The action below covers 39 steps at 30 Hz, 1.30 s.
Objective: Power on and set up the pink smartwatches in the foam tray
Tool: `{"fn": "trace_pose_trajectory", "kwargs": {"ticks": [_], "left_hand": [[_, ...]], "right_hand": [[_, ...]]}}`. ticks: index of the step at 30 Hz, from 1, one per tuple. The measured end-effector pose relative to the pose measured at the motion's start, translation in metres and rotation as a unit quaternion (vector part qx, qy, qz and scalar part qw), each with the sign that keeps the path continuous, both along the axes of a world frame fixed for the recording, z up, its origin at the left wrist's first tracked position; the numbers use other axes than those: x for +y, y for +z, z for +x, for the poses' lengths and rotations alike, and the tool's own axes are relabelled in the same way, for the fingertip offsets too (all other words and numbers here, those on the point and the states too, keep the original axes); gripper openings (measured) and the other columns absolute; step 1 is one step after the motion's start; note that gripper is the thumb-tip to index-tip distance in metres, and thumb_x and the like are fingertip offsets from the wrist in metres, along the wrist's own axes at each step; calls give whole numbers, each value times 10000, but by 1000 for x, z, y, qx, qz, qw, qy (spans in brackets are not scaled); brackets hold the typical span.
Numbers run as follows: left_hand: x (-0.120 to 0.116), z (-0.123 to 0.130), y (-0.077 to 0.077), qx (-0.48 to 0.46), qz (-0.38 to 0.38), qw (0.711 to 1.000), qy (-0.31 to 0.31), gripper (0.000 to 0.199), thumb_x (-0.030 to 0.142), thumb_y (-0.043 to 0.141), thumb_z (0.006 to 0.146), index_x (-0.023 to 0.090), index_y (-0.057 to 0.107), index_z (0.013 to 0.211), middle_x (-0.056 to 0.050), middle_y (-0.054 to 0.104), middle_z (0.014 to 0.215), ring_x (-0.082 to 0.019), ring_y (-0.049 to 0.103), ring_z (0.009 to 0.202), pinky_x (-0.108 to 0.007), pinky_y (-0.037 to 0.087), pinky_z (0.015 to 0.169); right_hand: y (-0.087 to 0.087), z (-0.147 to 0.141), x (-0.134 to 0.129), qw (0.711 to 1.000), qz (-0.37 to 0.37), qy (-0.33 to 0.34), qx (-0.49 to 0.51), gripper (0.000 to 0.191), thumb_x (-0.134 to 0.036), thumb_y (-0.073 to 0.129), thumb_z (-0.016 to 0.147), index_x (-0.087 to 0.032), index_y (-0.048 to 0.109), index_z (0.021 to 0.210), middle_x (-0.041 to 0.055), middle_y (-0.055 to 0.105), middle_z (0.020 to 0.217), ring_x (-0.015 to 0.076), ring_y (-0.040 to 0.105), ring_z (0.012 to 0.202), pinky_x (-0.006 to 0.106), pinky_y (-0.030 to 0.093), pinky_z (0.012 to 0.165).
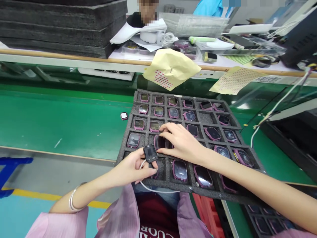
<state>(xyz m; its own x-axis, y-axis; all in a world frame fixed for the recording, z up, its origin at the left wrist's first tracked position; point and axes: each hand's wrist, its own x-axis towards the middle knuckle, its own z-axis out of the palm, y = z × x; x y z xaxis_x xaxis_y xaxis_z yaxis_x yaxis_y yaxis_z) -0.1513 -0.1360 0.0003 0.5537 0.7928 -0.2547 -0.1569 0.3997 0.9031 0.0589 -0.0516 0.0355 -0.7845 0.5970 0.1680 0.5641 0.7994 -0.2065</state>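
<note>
Held in my left hand [140,167] is a small black square device [150,153] with a white cable [158,191] running from it. Its fingers are closed around the device, over the near left part of a dark foam tray [146,162]. My right hand [182,142] reaches across the tray from the right. Thumb and fingers close on the edges of a smartwatch [159,142] with a dark screen and purple case, still at its compartment. Other purple smartwatches [180,170] lie face up in the compartments around both hands. My right hand and forearm hide some of them.
A small watch with a white screen [123,115] lies on the green table [61,119] left of the tray. Stacked black foam [56,26] stands on the shelf [69,59] behind. Yellow sheets [172,67] hang over its edge. Another tray [251,218] sits lower right. A person is beyond.
</note>
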Motion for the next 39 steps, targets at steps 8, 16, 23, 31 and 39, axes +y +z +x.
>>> {"fn": "trace_pose_trajectory", "kwargs": {"ticks": [8,16,23,31,39], "left_hand": [[2,1,1,-7,0,1000,-8,401,282,761,710,151,533,1013,68,493,675,-18,364,458,-160,299,421],[-4,6,3,56,61,994,70,270,337,598,846,139,583,1029,-2,559,791,-98,475,654,-205,396,587],[-8,2,-5,94,99,990,43,255,349,587,845,139,616,987,-48,604,912,-161,516,795,-246,413,689],[-8,0,-3,117,101,987,35,284,389,609,814,141,655,943,-26,587,760,-174,513,764,-262,429,683],[-8,1,-3,121,103,987,29,283,398,601,815,136,654,908,-24,572,758,-168,493,748,-255,422,677]], "right_hand": [[10,-13,-28,988,-33,57,143,323,-336,675,806,-174,576,1067,114,644,1049,252,601,989,400,480,845],[-19,-21,-35,982,-6,98,160,290,-254,610,849,-137,536,1104,125,677,1005,232,636,922,391,480,801],[-28,-20,-38,968,-16,116,220,351,-318,655,828,-139,528,1103,89,683,853,196,614,730,378,487,730],[-25,-19,-38,962,-74,115,238,382,-360,710,781,-169,542,1065,66,681,888,176,606,771,340,482,761],[-25,-20,-39,960,-71,109,249,400,-365,712,782,-161,548,1084,73,686,879,184,607,752,354,485,752]]}}
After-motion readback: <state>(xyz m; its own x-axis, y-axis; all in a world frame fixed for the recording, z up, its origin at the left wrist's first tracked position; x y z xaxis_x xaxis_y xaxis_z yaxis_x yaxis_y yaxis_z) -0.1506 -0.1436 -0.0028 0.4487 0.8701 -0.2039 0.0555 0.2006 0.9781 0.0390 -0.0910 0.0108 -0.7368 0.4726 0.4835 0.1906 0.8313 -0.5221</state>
